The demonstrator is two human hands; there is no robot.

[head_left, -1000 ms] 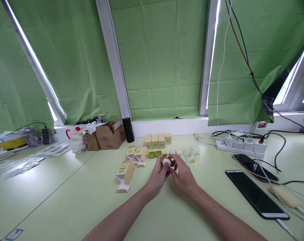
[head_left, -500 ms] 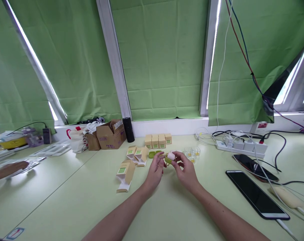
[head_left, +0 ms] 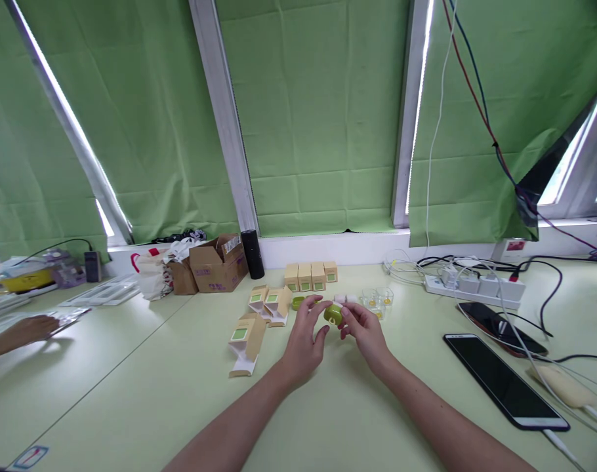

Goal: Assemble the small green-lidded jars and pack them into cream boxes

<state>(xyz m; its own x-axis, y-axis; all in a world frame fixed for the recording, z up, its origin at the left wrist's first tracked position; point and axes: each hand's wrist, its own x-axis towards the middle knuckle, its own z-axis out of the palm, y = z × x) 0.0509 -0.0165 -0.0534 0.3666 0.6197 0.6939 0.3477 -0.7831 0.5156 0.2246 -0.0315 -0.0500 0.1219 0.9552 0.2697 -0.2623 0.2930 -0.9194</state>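
My right hand point(head_left: 365, 328) pinches a small rounded green case point(head_left: 332, 314) with a small loop at its front, between thumb and fingers. My left hand point(head_left: 303, 337) is just left of it, thumb and fingers apart and holding nothing; its index fingertip reaches close to the case, and I cannot tell if they touch. Another green piece point(head_left: 297, 302) lies behind my left fingers, partly hidden. Small pale pinkish pieces point(head_left: 345, 298) show behind the case. To the left stand opened cardboard boxes point(head_left: 249, 335) with green windows.
Closed small boxes point(head_left: 305, 276) line up at the back. Clear cups point(head_left: 377, 298) with yellow bits stand right of my hands. Further right lie a phone point(head_left: 505, 380), cables and a power strip point(head_left: 475, 292). At far left, another person's hand point(head_left: 37, 326) rests on plastic packaging.
The green case has turned, so its green face shows and the pale part seen before does not. My left thumb and fingers have spread off it. The other person's hand has shifted slightly right.
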